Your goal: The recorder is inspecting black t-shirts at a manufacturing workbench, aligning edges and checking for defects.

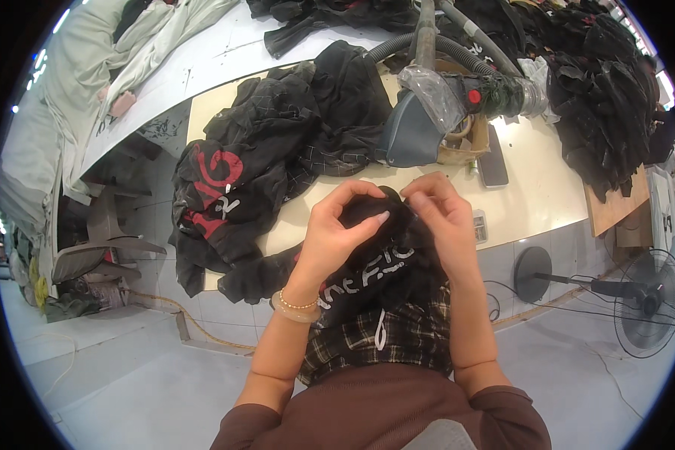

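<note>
A black garment point(426, 262) with white printed lettering hangs from my two hands at the table's near edge, down over my lap. The fingers and thumb of my left hand point(345, 221) close on its upper edge. Right beside it, my right hand point(444, 214) pinches the same cloth between thumb and fingertips. The two sets of fingertips are a short gap apart, with bunched fabric between them. Just left of the hands lies a heap of black garments point(277, 142), some with red and white print. One dark sleeve trails over the table edge near my left wrist.
Beyond my hands stands a blue-grey machine head point(412, 129) with a ribbed hose point(461, 52). A cardboard box point(478, 146), a phone point(493, 166) and a small clear case point(479, 226) lie to its right. More dark garments point(600, 97) fill the far right. A fan point(647, 302) stands at right.
</note>
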Motion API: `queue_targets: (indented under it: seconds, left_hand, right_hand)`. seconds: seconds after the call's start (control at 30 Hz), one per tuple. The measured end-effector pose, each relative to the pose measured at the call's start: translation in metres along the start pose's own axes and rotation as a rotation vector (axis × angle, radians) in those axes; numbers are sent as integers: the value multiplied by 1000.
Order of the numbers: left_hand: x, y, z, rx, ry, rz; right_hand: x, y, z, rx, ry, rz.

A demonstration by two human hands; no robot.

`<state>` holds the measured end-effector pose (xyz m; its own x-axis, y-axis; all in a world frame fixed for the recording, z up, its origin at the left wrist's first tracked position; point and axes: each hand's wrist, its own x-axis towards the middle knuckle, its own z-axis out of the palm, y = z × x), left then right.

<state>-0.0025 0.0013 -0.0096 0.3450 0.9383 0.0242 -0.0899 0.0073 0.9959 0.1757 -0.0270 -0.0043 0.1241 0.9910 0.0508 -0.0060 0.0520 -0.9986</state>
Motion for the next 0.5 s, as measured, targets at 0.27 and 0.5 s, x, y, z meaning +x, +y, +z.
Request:
queue_targets:
  seconds: [0.27, 0.5]
  left_hand:
    - [2, -3, 5, 47, 5, -29]
    - [5, -6, 3, 338, 107, 244]
  right_hand:
    - [2, -1, 13, -732, 92, -552]
    - [1, 1, 3, 306, -138, 176]
